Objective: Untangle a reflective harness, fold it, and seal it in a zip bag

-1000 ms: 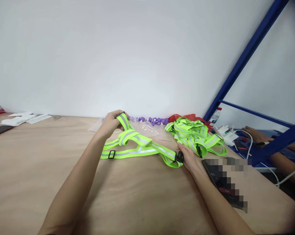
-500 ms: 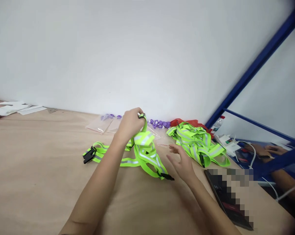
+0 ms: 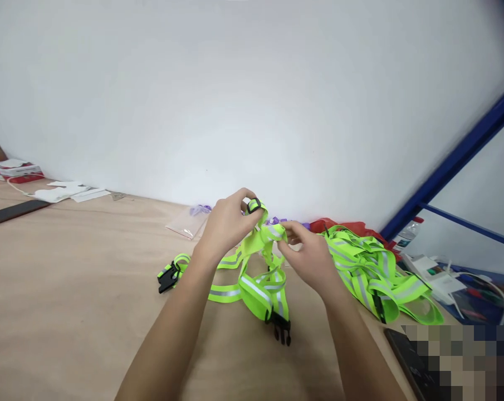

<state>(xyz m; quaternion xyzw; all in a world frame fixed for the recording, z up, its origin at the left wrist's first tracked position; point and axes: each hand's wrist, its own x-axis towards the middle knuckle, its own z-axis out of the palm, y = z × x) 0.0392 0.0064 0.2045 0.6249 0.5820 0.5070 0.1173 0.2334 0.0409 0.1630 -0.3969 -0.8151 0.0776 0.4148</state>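
My left hand [image 3: 230, 220] pinches a neon-yellow reflective strap [image 3: 262, 287] near a black slide adjuster [image 3: 254, 205], holding that part above the table. My right hand [image 3: 308, 253] is closed on another stretch of the same strap, just right of the left hand. Below, the strap loops down onto the tabletop. One end carries a black buckle prong piece [image 3: 282, 329] that points toward me. The black buckle socket [image 3: 168, 277] lies to the left, beyond my left forearm.
A heap of similar straps [image 3: 377, 267] lies at the right, beside a red bag [image 3: 343, 225]. Clear plastic bags [image 3: 187, 224] and purple pieces [image 3: 277, 220] sit by the wall. A phone [image 3: 414, 362] is at front right, papers [image 3: 72, 191] at far left.
My right hand has moved up and left from beside the strap and closed on it. The buckle prong piece now hangs toward me. The view has turned slightly left.
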